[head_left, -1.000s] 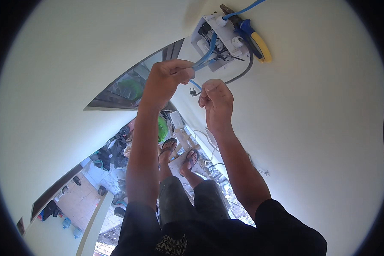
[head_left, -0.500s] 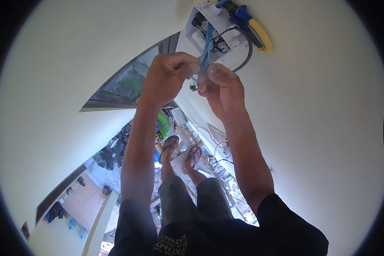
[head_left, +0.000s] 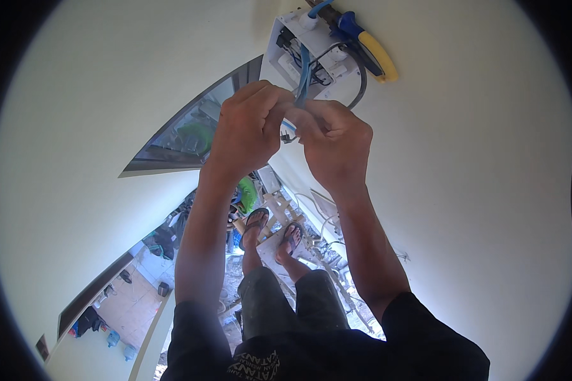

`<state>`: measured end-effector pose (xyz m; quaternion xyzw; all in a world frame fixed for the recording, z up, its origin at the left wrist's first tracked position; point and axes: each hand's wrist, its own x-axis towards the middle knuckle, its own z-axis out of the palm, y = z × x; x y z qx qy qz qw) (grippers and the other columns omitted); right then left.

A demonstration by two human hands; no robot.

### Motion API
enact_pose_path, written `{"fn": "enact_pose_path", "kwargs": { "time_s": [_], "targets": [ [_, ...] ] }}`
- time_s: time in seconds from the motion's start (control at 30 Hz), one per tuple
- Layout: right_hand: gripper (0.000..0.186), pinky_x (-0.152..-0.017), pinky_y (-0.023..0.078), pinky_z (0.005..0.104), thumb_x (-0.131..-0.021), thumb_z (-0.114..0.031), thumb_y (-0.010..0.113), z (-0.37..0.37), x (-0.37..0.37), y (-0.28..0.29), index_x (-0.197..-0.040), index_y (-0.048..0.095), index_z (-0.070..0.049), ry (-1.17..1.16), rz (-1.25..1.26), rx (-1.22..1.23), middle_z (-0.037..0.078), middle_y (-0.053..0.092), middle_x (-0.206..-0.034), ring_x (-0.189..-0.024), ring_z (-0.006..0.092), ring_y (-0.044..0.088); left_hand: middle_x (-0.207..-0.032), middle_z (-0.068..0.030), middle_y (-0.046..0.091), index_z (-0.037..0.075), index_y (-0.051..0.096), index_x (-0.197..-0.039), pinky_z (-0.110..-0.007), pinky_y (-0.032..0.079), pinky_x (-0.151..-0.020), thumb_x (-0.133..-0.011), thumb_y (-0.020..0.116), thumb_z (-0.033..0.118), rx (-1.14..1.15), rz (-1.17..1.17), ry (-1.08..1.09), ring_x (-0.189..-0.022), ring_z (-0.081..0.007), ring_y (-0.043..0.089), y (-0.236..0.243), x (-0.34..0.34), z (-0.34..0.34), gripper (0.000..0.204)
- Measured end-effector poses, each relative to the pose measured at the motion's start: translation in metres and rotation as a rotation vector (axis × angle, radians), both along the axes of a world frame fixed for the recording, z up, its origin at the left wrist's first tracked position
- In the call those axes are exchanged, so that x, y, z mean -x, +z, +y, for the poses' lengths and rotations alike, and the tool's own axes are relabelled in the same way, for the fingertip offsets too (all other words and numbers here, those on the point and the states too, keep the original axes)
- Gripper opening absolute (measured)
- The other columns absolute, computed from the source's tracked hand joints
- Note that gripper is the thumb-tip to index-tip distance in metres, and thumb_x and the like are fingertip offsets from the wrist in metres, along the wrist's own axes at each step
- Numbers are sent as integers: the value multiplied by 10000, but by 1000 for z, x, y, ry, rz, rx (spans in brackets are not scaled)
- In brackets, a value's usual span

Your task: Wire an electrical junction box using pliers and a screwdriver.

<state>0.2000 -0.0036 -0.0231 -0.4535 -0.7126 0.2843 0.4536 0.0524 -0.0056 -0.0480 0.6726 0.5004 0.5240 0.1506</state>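
A flat blue cable (head_left: 304, 66) comes out of an opened white electrical box (head_left: 274, 46) on the wall and runs down to my fingers. My left hand (head_left: 251, 127) pinches it from the left, thumb and index finger pressed together. From the right, my right hand (head_left: 338, 143) is also closed on the cable, its fingertips nearly touching the left ones. The pinched part is hidden by my fingers. Just below them hangs a small black two-pin plug (head_left: 287, 136). Dark wires and connectors fill the box.
Pliers with blue and yellow handles (head_left: 376, 54) rest against the box's upper right. A dark grey cable (head_left: 363, 82) loops beside it. A dark-framed window (head_left: 190, 133) lies to the left. Far below, my sandalled feet stand on a narrow board (head_left: 272, 249) above a cluttered floor.
My right hand has turned over, so its back now faces up. Both hands have drawn closer together around the blue cable. The view has shifted slightly.
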Motion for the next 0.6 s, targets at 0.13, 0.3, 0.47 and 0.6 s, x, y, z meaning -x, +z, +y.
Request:
{"fn": "enact_pose_path", "kwargs": {
  "time_s": [0.13, 0.3, 0.47, 0.6],
  "targets": [
    [166, -506, 442, 369, -874, -95, 677, 7, -4, 9, -760, 618, 11, 11, -266, 46, 149, 608, -677, -544, 282, 588, -800, -134, 591, -11, 596, -895, -357, 463, -606, -816, 615, -72, -22, 134, -41, -669, -281, 584, 8, 5, 4, 101],
    [230, -507, 426, 383, -913, -122, 587, 24, -13, 46, -718, 583, -1, -63, -275, 162, 132, 535, -560, -508, 261, 554, -882, -138, 594, 0, 554, -922, -368, 466, -657, -846, 594, -78, -31, 332, 118, -758, -273, 593, -2, 41, 19, 116],
    [152, -506, 462, 348, -864, -87, 614, 32, 3, 16, -754, 620, 18, -75, -252, -361, 150, 628, -854, -496, 215, 540, -982, -136, 668, -12, 602, -1087, -351, 477, -737, -891, 487, 51, 359, -411, -57, -842, -254, 627, -17, 30, 24, 236],
    [125, -495, 475, 323, -842, -44, 592, 35, 14, 17, -738, 592, 26, -31, -247, -299, 184, 629, -1060, -521, 178, 566, -890, -89, 669, -18, 643, -1164, -298, 442, -655, -885, 434, 148, 524, -861, -140, -710, -154, 568, 9, 17, 16, 386]
  ]
}}
